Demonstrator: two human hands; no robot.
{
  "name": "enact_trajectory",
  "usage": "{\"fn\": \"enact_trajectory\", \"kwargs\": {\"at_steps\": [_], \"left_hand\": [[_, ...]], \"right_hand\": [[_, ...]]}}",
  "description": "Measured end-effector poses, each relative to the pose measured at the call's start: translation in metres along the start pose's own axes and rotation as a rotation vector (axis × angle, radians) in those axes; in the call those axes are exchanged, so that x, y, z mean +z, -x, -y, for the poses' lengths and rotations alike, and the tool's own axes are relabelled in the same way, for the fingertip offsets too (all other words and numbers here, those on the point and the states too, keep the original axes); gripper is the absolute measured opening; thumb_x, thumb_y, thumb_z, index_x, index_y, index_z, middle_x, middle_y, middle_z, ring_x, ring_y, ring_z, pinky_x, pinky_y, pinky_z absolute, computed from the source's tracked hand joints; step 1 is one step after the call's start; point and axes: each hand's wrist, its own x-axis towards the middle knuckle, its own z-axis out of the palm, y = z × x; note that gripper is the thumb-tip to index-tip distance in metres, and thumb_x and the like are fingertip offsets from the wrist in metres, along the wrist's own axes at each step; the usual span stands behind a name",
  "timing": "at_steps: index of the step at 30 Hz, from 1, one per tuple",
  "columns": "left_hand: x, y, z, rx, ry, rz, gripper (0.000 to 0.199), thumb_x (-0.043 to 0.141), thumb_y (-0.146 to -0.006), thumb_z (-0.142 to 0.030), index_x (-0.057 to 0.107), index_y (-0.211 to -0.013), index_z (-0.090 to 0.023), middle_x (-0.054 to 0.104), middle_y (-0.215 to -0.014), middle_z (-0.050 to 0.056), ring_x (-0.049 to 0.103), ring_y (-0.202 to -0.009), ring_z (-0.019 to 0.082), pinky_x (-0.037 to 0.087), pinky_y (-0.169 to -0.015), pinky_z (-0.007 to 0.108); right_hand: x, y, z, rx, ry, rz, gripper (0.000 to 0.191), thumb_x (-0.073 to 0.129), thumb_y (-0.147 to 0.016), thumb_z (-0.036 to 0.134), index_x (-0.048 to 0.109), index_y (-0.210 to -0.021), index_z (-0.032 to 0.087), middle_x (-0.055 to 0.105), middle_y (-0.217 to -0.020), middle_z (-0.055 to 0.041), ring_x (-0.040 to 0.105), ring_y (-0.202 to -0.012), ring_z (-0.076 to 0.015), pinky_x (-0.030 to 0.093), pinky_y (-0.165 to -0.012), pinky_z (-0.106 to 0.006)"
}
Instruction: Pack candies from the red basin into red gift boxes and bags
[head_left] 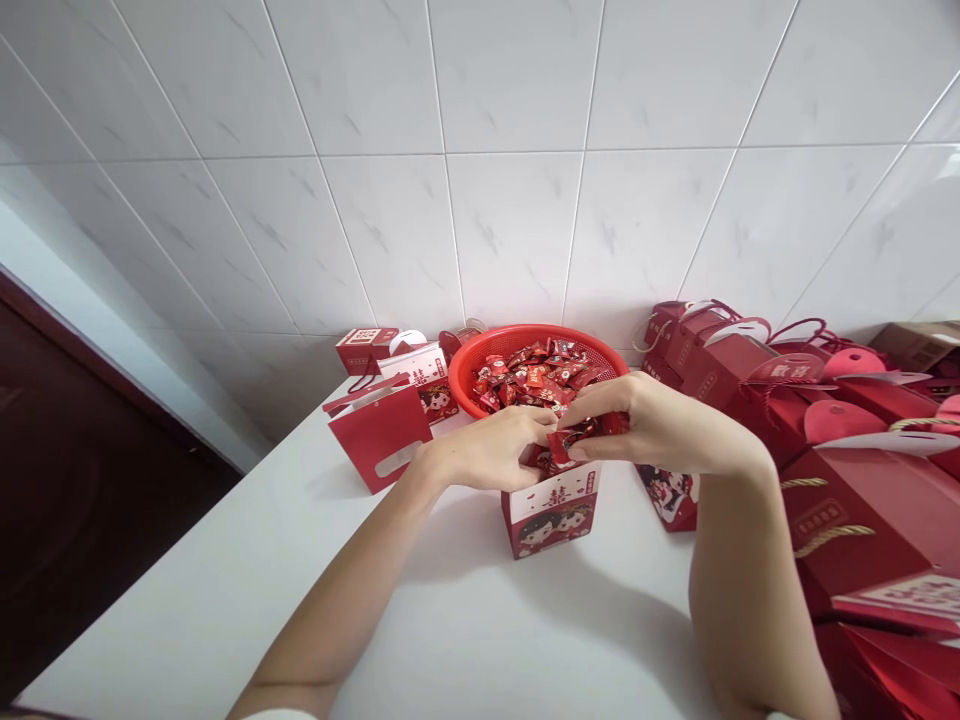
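A red and white candy box [553, 515], printed with two cartoon figures, stands upright and open on the table in front of me. My left hand [491, 447] grips it at the left of its top opening, fingers bent and partly hidden. Over the same opening, my right hand [637, 425] is closed around several red wrapped candies [566, 443]. More wrapped candies show at the box mouth beneath my fingers. Just behind the box sits a red plastic basket [466, 375] heaped with the same kind of candies [532, 372].
An open red box [382, 435] stands on the white table [300, 590] at left, with other boxes behind it. Many red boxes with rope handles [847, 500] crowd the right side. A tiled wall [517, 230] closes off the back.
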Motion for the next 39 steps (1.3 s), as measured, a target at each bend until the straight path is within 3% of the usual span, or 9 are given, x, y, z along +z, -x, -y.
{"fn": "enact_trajectory", "kwargs": {"at_steps": [4, 8, 11, 15, 19, 28, 32, 35, 39], "left_hand": [[-0.001, 0.003, -0.001, -0.033, -0.041, 0.008, 0.018, 0.061, -0.071, -0.006, 0.067, -0.084, -0.018, 0.065, -0.109, 0.005, 0.068, -0.088, 0.021, 0.051, -0.071, 0.028], [-0.001, 0.004, 0.001, -0.037, -0.065, 0.026, 0.029, 0.064, -0.073, -0.010, 0.069, -0.100, -0.019, 0.064, -0.123, 0.006, 0.067, -0.103, 0.024, 0.052, -0.084, 0.030], [-0.001, 0.004, 0.002, -0.044, -0.092, 0.033, 0.028, 0.066, -0.073, -0.012, 0.068, -0.099, -0.019, 0.063, -0.127, 0.008, 0.066, -0.108, 0.025, 0.052, -0.088, 0.032], [-0.003, 0.003, -0.002, -0.090, -0.119, 0.059, 0.006, 0.065, -0.073, -0.015, 0.061, -0.075, -0.018, 0.064, -0.116, 0.006, 0.067, -0.094, 0.023, 0.052, -0.072, 0.030], [-0.005, 0.002, -0.005, -0.071, -0.098, 0.070, 0.020, 0.063, -0.072, -0.014, 0.047, -0.062, -0.018, 0.064, -0.106, 0.005, 0.067, -0.090, 0.021, 0.050, -0.072, 0.028], [-0.005, 0.003, -0.003, -0.069, -0.042, 0.061, 0.014, 0.064, -0.073, -0.015, 0.055, -0.083, -0.019, 0.066, -0.098, 0.004, 0.066, -0.092, 0.024, 0.051, -0.079, 0.031], [-0.005, 0.003, 0.000, -0.043, -0.010, 0.044, 0.031, 0.063, -0.075, -0.013, 0.061, -0.105, -0.020, 0.067, -0.113, 0.006, 0.064, -0.103, 0.025, 0.051, -0.084, 0.032], [-0.008, 0.005, 0.002, -0.052, -0.042, 0.063, 0.024, 0.061, -0.078, -0.013, 0.067, -0.099, -0.021, 0.065, -0.117, 0.005, 0.064, -0.103, 0.023, 0.049, -0.082, 0.030], [-0.016, 0.012, 0.001, -0.161, -0.141, 0.019, 0.012, 0.062, -0.085, -0.024, 0.074, -0.086, -0.022, 0.067, -0.100, 0.003, 0.065, -0.088, 0.020, 0.046, -0.075, 0.028]], "right_hand": [[0.002, 0.000, 0.000, 0.001, 0.034, 0.036, 0.014, 0.065, -0.085, 0.023, 0.078, -0.091, 0.023, 0.073, -0.077, 0.0004, 0.060, -0.063, -0.0128, 0.045, -0.060, -0.025], [0.002, 0.000, 0.002, 0.012, 0.054, 0.037, 0.014, 0.064, -0.085, 0.025, 0.078, -0.088, 0.022, 0.070, -0.074, 0.0008, 0.056, -0.061, -0.0120, 0.042, -0.059, -0.025], [0.002, 0.001, 0.003, 0.037, 0.061, 0.029, 0.013, 0.065, -0.085, 0.027, 0.077, -0.088, 0.021, 0.068, -0.069, 0.0013, 0.053, -0.057, -0.0111, 0.040, -0.057, -0.025], [0.002, 0.002, 0.003, 0.055, 0.096, -0.002, 0.016, 0.066, -0.086, 0.029, 0.075, -0.091, 0.018, 0.065, -0.068, 0.0007, 0.049, -0.056, -0.0101, 0.036, -0.055, -0.024], [0.002, 0.001, 0.003, 0.064, 0.126, -0.009, 0.014, 0.066, -0.085, 0.025, 0.074, -0.093, 0.016, 0.066, -0.068, 0.0006, 0.049, -0.057, -0.0103, 0.036, -0.055, -0.025], [0.002, 0.002, 0.007, 0.096, 0.083, 0.004, 0.010, 0.067, -0.083, 0.024, 0.070, -0.092, 0.018, 0.067, -0.073, 0.0011, 0.054, -0.060, -0.0113, 0.038, -0.058, -0.025], [0.001, 0.004, 0.009, 0.105, 0.058, -0.002, 0.007, 0.068, -0.082, 0.023, 0.064, -0.087, 0.019, 0.067, -0.077, 0.0015, 0.055, -0.063, -0.0112, 0.039, -0.060, -0.024], [0.001, 0.004, 0.009, 0.108, 0.100, -0.004, 0.009, 0.067, -0.082, 0.024, 0.060, -0.080, 0.019, 0.063, -0.070, 0.0027, 0.049, -0.059, -0.0103, 0.036, -0.057, -0.024], [0.000, 0.005, 0.008, 0.109, 0.112, -0.045, 0.008, 0.067, -0.083, 0.025, 0.062, -0.081, 0.019, 0.063, -0.071, 0.0018, 0.050, -0.060, -0.0111, 0.036, -0.057, -0.024]]}}
